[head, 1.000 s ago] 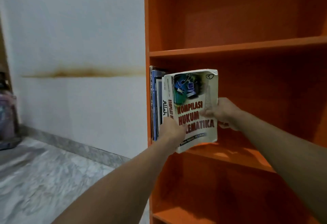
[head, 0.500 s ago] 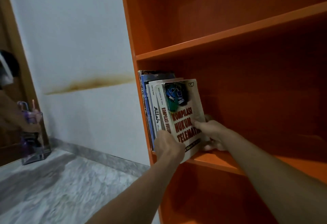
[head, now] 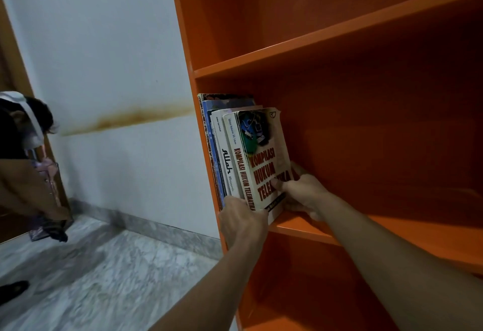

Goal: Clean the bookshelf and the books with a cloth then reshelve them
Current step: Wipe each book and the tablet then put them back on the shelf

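An orange bookshelf [head: 326, 45] fills the right half of the view. On its middle shelf, against the left wall, several books [head: 217, 147] stand upright. The outermost is a white book titled "Kompilasi Hukum Telematika" [head: 257, 158], leaning slightly against the others. My left hand [head: 241, 222] grips the lower spine edge of this book at the shelf's front. My right hand [head: 303, 192] presses on its cover from the right, fingers curled around the lower part. No cloth is visible.
The shelf board [head: 392, 228] to the right of the books is bare, as are the shelves above and below. A white wall [head: 109, 56] with a brown stain adjoins the bookshelf. Another person [head: 23, 163] bends over at the far left on the marble floor [head: 91, 278].
The white book has gone from being held out in front of the shelf to standing on it against the other books. Both hands moved in with it. The camera shifted left, revealing a person.
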`<state>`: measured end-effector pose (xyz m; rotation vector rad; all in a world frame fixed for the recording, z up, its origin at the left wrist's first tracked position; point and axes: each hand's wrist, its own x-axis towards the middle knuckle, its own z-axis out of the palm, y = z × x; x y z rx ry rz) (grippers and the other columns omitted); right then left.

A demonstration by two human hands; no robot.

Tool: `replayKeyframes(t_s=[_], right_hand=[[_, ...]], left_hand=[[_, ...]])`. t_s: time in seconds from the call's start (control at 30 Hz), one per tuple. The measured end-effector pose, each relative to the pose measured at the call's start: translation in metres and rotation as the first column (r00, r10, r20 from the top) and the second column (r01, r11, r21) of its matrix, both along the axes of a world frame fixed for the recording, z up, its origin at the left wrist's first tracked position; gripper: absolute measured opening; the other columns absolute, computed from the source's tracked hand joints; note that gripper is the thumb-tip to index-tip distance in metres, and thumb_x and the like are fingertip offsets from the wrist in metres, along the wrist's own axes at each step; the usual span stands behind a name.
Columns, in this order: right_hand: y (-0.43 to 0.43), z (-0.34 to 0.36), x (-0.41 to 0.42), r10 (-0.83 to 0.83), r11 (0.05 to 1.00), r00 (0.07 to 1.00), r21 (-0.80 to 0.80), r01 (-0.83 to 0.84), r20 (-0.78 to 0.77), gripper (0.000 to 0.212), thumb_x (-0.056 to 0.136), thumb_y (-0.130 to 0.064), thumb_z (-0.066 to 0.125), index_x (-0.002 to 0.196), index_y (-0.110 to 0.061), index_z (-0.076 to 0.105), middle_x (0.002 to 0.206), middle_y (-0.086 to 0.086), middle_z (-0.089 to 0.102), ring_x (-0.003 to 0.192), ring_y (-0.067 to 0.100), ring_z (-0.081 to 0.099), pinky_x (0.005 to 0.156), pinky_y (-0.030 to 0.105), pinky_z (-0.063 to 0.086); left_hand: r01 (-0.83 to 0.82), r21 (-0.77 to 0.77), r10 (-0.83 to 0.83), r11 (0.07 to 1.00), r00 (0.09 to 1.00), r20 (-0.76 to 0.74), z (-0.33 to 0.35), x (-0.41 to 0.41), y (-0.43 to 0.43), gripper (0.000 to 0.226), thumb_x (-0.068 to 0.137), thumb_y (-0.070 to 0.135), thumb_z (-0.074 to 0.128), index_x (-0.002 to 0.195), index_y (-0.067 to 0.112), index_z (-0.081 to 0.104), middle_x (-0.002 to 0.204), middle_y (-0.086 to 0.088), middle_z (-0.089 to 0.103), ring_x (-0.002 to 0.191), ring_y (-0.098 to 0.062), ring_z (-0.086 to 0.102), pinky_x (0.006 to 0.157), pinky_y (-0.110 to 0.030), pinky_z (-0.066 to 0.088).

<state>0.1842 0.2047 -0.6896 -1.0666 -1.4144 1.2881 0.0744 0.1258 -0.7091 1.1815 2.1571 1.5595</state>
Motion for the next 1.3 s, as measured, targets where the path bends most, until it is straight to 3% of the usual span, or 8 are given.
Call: replayKeyframes(t_s=[0.1,0.23,0.63,0.83,1.0,1.1,1.17,1.3], right_hand=[[-0.002,-0.001,-0.002,-0.019,0.999,1.0,0.027,0.019,0.019,0.046,0.087,-0.016,0.071,0.125,-0.028,0.048,0.104,-0.002,0.061,0.109,0.026,0.059,0.089,0.042,0.053],[-0.007,-0.003,-0.001,-0.026,0.996,0.994,0.092,0.016,0.103,0.033,0.087,-0.013,0.069,0.104,-0.036,0.053,0.102,-0.005,0.064,0.101,0.021,0.061,0.08,0.036,0.055],[-0.032,0.0,-0.007,-0.16,0.982,0.905,0.16,0.103,0.395,0.022,0.083,-0.011,0.062,0.103,-0.019,0.069,0.106,0.001,0.069,0.1,0.023,0.064,0.089,0.042,0.056],[-0.058,0.002,-0.015,-0.25,0.962,0.802,0.235,0.141,0.542,0.028,0.082,-0.009,0.068,0.108,-0.019,0.07,0.112,0.0,0.068,0.096,0.018,0.06,0.081,0.029,0.051],[-0.09,-0.005,-0.028,-0.401,0.9,0.71,0.393,0.188,0.579,0.026,0.09,-0.012,0.061,0.115,-0.017,0.067,0.123,0.001,0.066,0.114,0.022,0.059,0.086,0.03,0.046],[-0.106,-0.018,-0.034,-0.539,0.832,0.593,0.488,0.264,0.598,0.031,0.091,-0.008,0.056,0.119,-0.015,0.065,0.112,0.004,0.07,0.076,0.018,0.064,0.058,0.024,0.05],[-0.119,-0.028,-0.033,-0.596,0.799,0.513,0.522,0.3,0.617,0.033,0.09,-0.004,0.054,0.119,-0.015,0.066,0.1,0.006,0.072,0.06,0.014,0.055,0.044,0.02,0.037],[-0.158,-0.051,-0.02,-0.586,0.81,0.404,0.493,0.318,0.702,0.027,0.09,-0.006,0.054,0.112,-0.014,0.067,0.106,0.007,0.07,0.084,0.023,0.066,0.068,0.032,0.056]], left_hand=[[0.043,-0.014,-0.043,0.999,0.999,0.031,0.001,-0.005,0.003,0.04,0.077,0.019,0.082,0.102,0.015,0.051,0.113,-0.006,0.065,0.101,-0.026,0.067,0.075,-0.036,0.062],[0.035,-0.047,-0.033,0.998,0.999,0.027,0.004,-0.011,0.002,0.043,0.077,0.02,0.082,0.107,0.014,0.051,0.111,-0.005,0.063,0.102,-0.027,0.066,0.077,-0.04,0.062],[0.142,-0.067,-0.143,0.988,0.99,-0.001,0.006,-0.021,-0.018,0.054,0.081,0.017,0.077,0.119,0.013,0.039,0.116,-0.007,0.056,0.108,-0.028,0.062,0.083,-0.042,0.06],[0.28,-0.099,-0.291,0.955,0.949,-0.123,0.001,-0.034,-0.034,0.047,0.086,0.017,0.072,0.118,0.015,0.039,0.12,-0.007,0.055,0.111,-0.027,0.06,0.084,-0.042,0.06],[0.412,-0.148,-0.436,0.899,0.87,-0.228,-0.015,-0.052,-0.045,0.038,0.091,0.01,0.062,0.123,0.014,0.043,0.13,-0.007,0.054,0.115,-0.027,0.059,0.084,-0.041,0.06],[0.455,-0.209,-0.499,0.866,0.819,-0.282,-0.031,-0.062,-0.051,0.031,0.092,0.012,0.059,0.12,0.015,0.045,0.119,-0.005,0.057,0.102,-0.022,0.062,0.083,-0.039,0.059],[0.462,-0.293,-0.541,0.837,0.778,-0.318,-0.043,-0.063,-0.056,0.023,0.092,0.018,0.059,0.111,0.016,0.045,0.105,-0.004,0.059,0.09,-0.021,0.062,0.081,-0.038,0.058],[0.502,-0.429,-0.652,0.751,0.669,-0.358,-0.064,-0.047,-0.077,0.02,0.093,0.021,0.055,0.11,0.015,0.046,0.103,-0.006,0.058,0.088,-0.025,0.059,0.072,-0.034,0.051]])
